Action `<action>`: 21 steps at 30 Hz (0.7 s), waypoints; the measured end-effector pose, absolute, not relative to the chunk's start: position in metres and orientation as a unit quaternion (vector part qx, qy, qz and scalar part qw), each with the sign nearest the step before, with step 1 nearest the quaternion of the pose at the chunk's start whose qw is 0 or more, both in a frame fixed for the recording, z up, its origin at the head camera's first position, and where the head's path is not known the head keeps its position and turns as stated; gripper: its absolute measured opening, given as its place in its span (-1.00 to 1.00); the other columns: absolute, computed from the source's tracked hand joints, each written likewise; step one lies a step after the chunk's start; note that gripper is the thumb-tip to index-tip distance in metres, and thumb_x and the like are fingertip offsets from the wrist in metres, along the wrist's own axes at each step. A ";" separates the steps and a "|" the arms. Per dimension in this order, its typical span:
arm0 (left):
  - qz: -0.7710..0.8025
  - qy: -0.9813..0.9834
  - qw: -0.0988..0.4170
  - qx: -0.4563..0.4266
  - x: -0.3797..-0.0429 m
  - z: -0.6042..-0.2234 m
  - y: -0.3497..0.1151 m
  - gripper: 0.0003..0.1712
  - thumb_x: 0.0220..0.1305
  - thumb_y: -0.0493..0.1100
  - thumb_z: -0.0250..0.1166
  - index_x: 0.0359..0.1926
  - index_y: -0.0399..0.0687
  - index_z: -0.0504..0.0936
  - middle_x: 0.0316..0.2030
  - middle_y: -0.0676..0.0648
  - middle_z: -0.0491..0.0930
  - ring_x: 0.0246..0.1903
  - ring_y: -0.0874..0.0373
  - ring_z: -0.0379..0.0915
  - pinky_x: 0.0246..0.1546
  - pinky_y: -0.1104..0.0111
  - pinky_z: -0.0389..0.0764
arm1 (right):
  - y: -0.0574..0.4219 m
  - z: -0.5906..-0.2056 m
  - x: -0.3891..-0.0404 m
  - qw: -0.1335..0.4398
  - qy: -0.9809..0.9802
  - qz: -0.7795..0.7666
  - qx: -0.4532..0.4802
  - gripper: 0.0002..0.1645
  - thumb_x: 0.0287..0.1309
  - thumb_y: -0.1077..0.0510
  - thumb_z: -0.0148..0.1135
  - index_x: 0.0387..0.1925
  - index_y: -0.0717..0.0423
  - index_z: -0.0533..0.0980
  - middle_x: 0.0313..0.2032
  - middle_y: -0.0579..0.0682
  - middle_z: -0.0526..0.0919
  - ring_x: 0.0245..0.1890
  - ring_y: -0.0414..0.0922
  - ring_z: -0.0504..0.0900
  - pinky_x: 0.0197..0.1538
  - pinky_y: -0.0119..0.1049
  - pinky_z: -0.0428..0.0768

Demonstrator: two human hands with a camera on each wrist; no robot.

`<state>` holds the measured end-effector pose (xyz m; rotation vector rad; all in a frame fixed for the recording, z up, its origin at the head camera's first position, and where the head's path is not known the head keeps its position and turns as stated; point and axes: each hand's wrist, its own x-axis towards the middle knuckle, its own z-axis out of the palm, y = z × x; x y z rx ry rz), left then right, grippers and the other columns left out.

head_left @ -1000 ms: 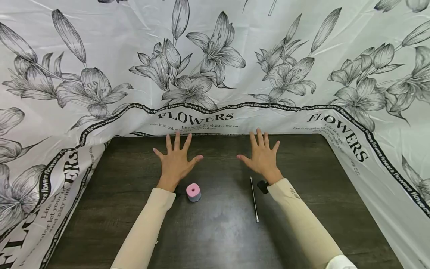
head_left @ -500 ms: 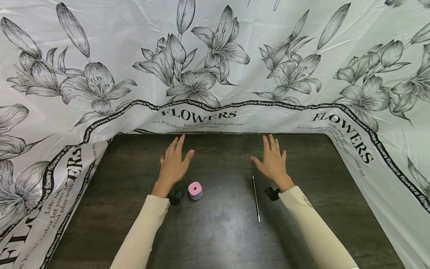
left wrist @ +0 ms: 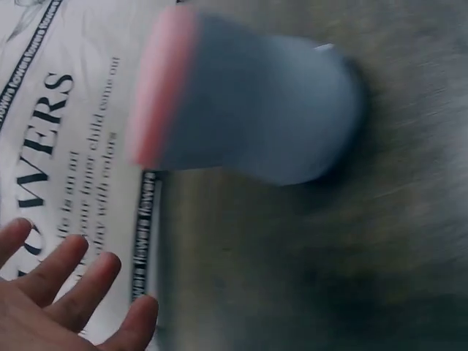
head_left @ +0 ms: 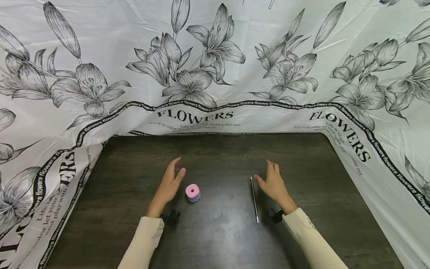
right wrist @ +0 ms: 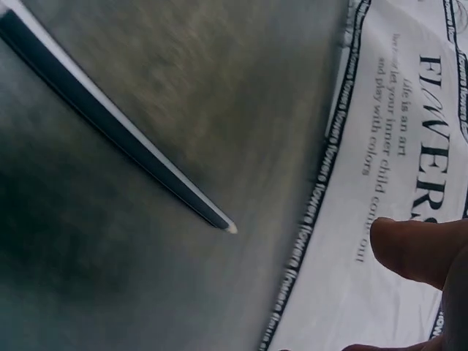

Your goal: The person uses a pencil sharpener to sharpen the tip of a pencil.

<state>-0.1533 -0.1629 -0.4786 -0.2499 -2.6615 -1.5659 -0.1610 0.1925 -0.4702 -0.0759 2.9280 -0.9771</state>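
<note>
My left hand hovers over the table with relaxed fingers and holds nothing. Just to its right stands a pencil sharpener, pink on top with a round hole and grey-blue below. In the left wrist view the sharpener looks large and blurred, apart from the spread fingers. My right hand, also holding nothing, is to the right of a dark pencil. That pencil lies lengthwise, its pale tip pointing away from me. The right wrist view shows the pencil and, well apart from it, my thumb.
The dark wood-look table ends at a straight back edge. White cloth printed with lilies and lettering hangs behind it and along both sides. A black wrist device sits at the left wrist, with a similar device at the right.
Both hands have drawn back from the far table edge toward me. Their fingers have gone from widely spread to relaxed. The sharpener and the pencil have stayed in place.
</note>
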 end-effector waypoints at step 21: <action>-0.506 -0.861 0.052 -0.019 -0.111 -0.544 -0.135 -0.04 -0.07 -0.23 0.53 0.34 -0.18 0.22 0.22 -0.27 0.33 0.18 -0.13 0.34 0.14 0.05 0.43 | 0.171 -0.516 -0.120 0.025 0.958 -0.281 0.058 0.06 -0.15 -0.09 0.51 0.29 0.33 0.24 0.14 0.40 0.32 -0.28 0.18 0.59 -0.51 -0.09 0.51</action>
